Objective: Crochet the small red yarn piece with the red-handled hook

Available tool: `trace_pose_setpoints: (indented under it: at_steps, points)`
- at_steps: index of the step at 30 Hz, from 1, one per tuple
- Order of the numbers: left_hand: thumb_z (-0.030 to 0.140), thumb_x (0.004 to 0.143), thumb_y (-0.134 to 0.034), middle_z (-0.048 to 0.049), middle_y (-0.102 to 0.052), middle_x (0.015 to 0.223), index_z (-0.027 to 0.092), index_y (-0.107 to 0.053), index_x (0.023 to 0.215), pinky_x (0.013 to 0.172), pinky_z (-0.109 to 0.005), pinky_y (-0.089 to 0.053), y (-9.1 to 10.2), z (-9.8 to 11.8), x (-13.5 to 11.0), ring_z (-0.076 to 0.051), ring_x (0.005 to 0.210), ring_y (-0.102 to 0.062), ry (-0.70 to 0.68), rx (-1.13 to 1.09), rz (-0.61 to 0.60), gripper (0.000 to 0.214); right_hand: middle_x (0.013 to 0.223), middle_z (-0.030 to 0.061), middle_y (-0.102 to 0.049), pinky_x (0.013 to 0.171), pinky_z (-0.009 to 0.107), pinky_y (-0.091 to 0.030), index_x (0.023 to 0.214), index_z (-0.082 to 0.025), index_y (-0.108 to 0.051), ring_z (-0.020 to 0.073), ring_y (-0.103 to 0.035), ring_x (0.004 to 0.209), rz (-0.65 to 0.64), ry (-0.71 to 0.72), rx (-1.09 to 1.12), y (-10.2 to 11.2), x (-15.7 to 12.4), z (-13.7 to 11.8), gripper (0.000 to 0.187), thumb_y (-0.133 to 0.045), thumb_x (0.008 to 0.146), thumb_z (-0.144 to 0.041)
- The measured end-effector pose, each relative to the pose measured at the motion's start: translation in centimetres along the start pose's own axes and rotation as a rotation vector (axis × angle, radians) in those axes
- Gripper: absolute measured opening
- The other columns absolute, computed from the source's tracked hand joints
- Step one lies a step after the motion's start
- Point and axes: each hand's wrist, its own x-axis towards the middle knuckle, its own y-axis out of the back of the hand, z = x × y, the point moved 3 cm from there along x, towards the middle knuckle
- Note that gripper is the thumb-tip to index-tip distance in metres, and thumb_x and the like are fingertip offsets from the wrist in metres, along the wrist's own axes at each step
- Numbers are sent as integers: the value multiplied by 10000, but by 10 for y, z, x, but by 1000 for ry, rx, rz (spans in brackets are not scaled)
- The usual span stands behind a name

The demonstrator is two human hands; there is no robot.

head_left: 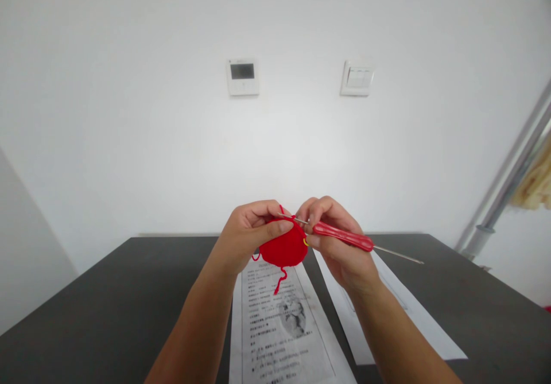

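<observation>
My left hand (252,229) is closed, pinching the top edge of a small round red crochet piece (284,249) held in the air above the table. A red yarn tail (279,280) dangles below it. My right hand (340,240) is closed around a crochet hook with a red handle (344,236). Its metal tip (289,217) pokes into the top of the piece, next to my left thumb. A thin metal end (398,253) sticks out to the right. A small yellow marker (305,241) shows at the piece's right edge.
Below the hands, a printed sheet with text and a picture (279,326) lies on the dark table (107,303). A second white sheet (400,309) lies to its right. The white wall carries a thermostat panel (243,76) and a light switch (357,78). A metal pole (512,177) stands at right.
</observation>
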Motion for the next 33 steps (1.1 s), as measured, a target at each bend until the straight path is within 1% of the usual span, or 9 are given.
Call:
trace_pose_setpoints:
  at_steps: [5, 10, 15, 25, 33]
  points:
    - [276, 623, -856, 16, -626, 626, 147, -646, 670, 517, -203, -403, 1, 0, 0, -86, 533, -533, -2, 15, -4, 251, 841, 4, -561, 652, 266, -417, 806, -217, -570, 146, -515, 743, 6, -4, -4, 0, 0, 0, 153, -655, 730, -115]
    - [256, 639, -852, 21, -621, 618, 142, -655, 666, 513, -185, -392, 1, 0, 0, -74, 533, -528, -17, 8, -28, 229, 850, 4, -561, 668, 261, -399, 816, -212, -580, 140, -505, 756, -3, 1, 37, 0, -1, 1, 173, -638, 728, -75]
    - [241, 655, -844, 18, -636, 647, 143, -668, 682, 527, -176, -401, 0, -1, 0, -73, 560, -547, -40, -3, -49, 203, 853, 0, -552, 678, 263, -383, 814, -218, -578, 142, -493, 768, 9, -23, 36, -1, -2, 1, 181, -632, 736, -63]
    - [223, 655, -842, 18, -631, 651, 142, -674, 670, 531, -184, -398, -2, 2, 0, -73, 564, -536, -59, 12, -55, 187, 848, -3, -546, 674, 263, -362, 816, -221, -580, 141, -486, 773, 10, -16, 45, -1, -2, 1, 194, -617, 739, -48]
    - [204, 700, -812, 19, -636, 661, 150, -691, 681, 531, -176, -396, -4, 2, -2, -68, 571, -534, -73, 21, -94, 135, 837, -5, -534, 679, 264, -355, 813, -219, -580, 141, -477, 773, 11, -12, 47, -1, -3, 0, 189, -605, 735, -49]
